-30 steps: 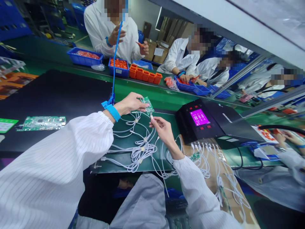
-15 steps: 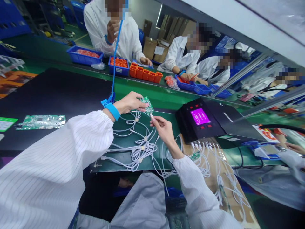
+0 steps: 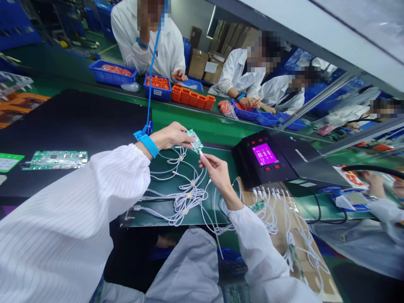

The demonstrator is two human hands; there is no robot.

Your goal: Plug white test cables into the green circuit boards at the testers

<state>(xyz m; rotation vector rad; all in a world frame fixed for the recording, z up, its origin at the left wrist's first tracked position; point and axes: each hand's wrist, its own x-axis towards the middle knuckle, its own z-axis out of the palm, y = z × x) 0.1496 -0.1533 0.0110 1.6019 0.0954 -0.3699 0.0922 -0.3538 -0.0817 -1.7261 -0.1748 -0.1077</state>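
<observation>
- Left hand (image 3: 177, 135): fingers pinch the small circuit board (image 3: 197, 143), positioned left of the black box (image 3: 284, 158).
- Right hand (image 3: 216, 169): thumb and forefinger grip the white connector (image 3: 201, 152) at the board's near edge; full seating cannot be determined.
- White cables (image 3: 188, 201): coiled left of the black box, nearer the person.
- Large circuit board (image 3: 59, 160): lies flat, well left of the black box.

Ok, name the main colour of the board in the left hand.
The board in the left hand is mainly green; the head view shows it.
</observation>
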